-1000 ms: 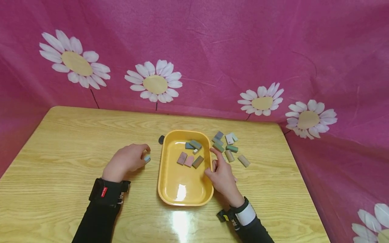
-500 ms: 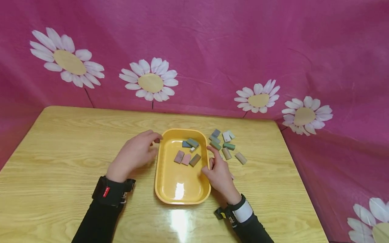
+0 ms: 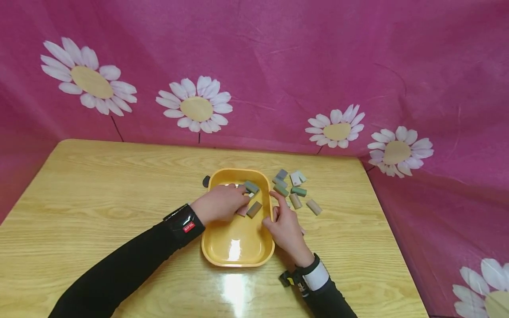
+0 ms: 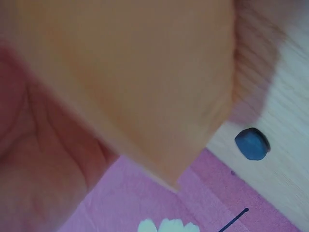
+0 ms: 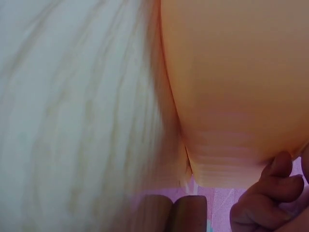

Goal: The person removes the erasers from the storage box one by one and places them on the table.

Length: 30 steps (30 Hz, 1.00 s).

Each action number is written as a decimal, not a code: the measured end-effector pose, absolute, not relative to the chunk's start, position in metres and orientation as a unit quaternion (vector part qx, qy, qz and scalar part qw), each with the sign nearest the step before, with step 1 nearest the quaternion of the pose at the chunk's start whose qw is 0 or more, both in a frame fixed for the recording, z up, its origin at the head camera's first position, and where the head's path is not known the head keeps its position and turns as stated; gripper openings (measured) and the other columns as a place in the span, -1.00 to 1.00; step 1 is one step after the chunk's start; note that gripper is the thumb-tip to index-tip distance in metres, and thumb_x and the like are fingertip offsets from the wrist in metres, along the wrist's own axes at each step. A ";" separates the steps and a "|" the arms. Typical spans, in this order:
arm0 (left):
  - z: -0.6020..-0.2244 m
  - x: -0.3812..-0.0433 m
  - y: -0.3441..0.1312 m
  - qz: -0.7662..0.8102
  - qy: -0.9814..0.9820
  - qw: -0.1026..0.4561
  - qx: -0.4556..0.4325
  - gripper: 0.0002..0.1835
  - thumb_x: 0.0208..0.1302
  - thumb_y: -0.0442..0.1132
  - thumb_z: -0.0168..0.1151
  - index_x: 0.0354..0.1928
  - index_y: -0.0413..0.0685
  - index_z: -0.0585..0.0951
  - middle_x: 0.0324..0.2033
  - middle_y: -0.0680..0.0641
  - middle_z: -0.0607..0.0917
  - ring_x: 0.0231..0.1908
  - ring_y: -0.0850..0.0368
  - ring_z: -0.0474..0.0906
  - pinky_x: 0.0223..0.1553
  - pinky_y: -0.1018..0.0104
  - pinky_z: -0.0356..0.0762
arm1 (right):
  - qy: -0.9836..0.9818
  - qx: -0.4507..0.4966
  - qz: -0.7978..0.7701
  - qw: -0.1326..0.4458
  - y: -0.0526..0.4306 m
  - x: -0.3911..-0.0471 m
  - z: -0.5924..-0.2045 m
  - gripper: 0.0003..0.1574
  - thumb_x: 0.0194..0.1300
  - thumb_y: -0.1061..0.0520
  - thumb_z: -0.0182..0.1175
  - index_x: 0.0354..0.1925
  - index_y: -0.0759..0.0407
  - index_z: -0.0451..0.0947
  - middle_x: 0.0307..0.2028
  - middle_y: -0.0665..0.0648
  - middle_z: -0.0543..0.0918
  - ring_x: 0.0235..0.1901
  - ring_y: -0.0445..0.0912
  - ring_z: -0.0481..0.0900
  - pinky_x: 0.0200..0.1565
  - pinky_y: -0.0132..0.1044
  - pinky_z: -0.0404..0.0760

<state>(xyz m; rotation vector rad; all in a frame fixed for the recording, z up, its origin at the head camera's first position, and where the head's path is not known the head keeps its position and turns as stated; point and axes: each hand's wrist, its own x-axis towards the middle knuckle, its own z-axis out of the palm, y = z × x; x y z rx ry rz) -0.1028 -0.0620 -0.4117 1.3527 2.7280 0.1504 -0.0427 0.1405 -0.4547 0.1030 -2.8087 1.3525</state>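
Note:
A yellow tray (image 3: 238,261) with rounded corners holds several small coloured blocks. My left hand (image 3: 220,203) reaches over the tray's left rim, its fingertips down among the blocks near a grey-green block (image 3: 251,187) and a white bit (image 3: 251,194). It partly covers a pink block (image 3: 242,210); whether it grips a block I cannot tell. A brown block (image 3: 254,210) lies to the right of that hand. My right hand (image 3: 287,227) holds the tray's right side, thumb at the inner wall and index finger along the rim. In the right wrist view, curled fingers (image 5: 275,198) show by the tray.
Right of the tray lie several loose blocks, among them a green one (image 3: 298,191), a tan one (image 3: 314,206) and a white one (image 3: 295,179). A dark rounded piece (image 3: 206,181) sits by the tray's upper left corner. Behind the wooden table (image 3: 119,176) hangs a pink flowered cloth (image 3: 258,57).
My left hand has moved right, from the table beside the tray, past the dark piece and into the tray. A pale blue piece earlier at its thumb is out of sight. The right hand stays at the rim.

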 end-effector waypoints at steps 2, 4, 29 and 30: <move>-0.416 -0.103 -0.062 0.042 0.894 0.041 0.445 -0.96 0.13 -0.24 0.15 -0.42 0.12 0.52 -0.46 0.10 0.36 -0.43 0.12 0.33 -0.40 0.24 0.32 | -0.901 0.035 0.433 0.012 0.140 -0.042 -0.455 -0.17 -0.09 0.21 0.11 0.25 0.00 0.25 -0.70 0.02 0.27 -0.74 -0.13 0.22 -0.67 -0.35 0.10; -0.419 -0.104 -0.064 0.042 0.894 0.037 0.445 -0.92 0.09 -0.26 0.15 -0.39 0.11 0.51 -0.44 0.09 0.37 -0.41 0.11 0.34 -0.39 0.23 0.34 | -0.901 0.038 0.431 0.011 0.140 -0.042 -0.455 -0.16 -0.09 0.21 0.12 0.25 0.01 0.25 -0.70 0.01 0.27 -0.74 -0.13 0.23 -0.68 -0.35 0.10; -0.407 -0.120 -0.177 0.129 0.940 0.202 0.242 -0.57 -0.17 -0.20 0.36 -0.16 -0.01 0.51 -0.30 0.02 0.41 -0.38 0.15 0.39 -0.34 0.27 0.38 | -0.908 0.034 0.418 0.022 0.140 -0.042 -0.456 -0.14 -0.12 0.21 0.12 0.25 -0.01 0.24 -0.70 -0.03 0.22 -0.73 -0.15 0.17 -0.64 -0.35 0.06; -0.411 -0.120 -0.178 0.130 0.939 0.207 0.241 -0.57 -0.18 -0.19 0.38 -0.16 -0.02 0.51 -0.32 0.02 0.41 -0.38 0.15 0.39 -0.33 0.27 0.38 | -0.908 0.036 0.417 0.024 0.140 -0.042 -0.455 -0.14 -0.12 0.21 0.12 0.25 0.00 0.24 -0.70 -0.04 0.22 -0.74 -0.15 0.16 -0.64 -0.35 0.06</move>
